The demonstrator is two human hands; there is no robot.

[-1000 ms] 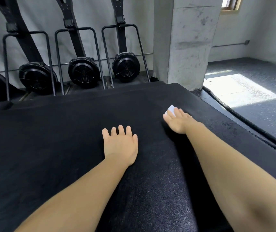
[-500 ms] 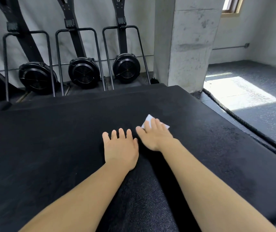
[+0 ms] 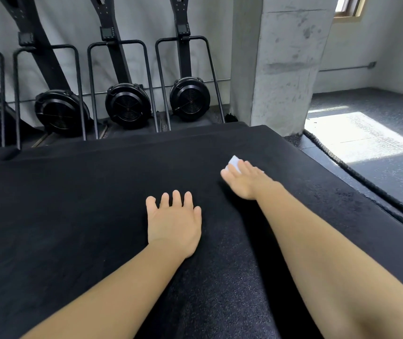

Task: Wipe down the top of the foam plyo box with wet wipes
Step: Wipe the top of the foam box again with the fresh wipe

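The wet wipe (image 3: 234, 162) lies flat on the black top of the foam plyo box (image 3: 73, 204), out toward the box's far right corner. Only its white far edge shows past the fingertips that cover it. The right hand (image 3: 244, 183) lies palm-down on it, fingers straight and close together, pressing the wipe against the surface (the hand is a little blurred, so I cannot tell where the thumb sits). Its forearm runs back across the right side of the box.

The left hand (image 3: 174, 223) lies nearer the middle of the top, well apart from the wipe. Its palm is flat on the bare foam, the fingers are slightly spread and the thumb is close alongside; it holds nothing. The box top is a matte, grainy black and takes up most of what I can see from here.

Past the far edge, a row of black flywheel machines (image 3: 128, 105) stands upright against a pale wall, each inside a thin tubular frame. A rough concrete pillar (image 3: 291, 57) rises just behind the box's far right corner. To the right, a thick dark rope (image 3: 337, 162) lies along the speckled floor (image 3: 391, 104) beside the box. A bright patch of sunlight (image 3: 359, 138) lies beyond it, and the corner of a window (image 3: 348, 7) shows high up.
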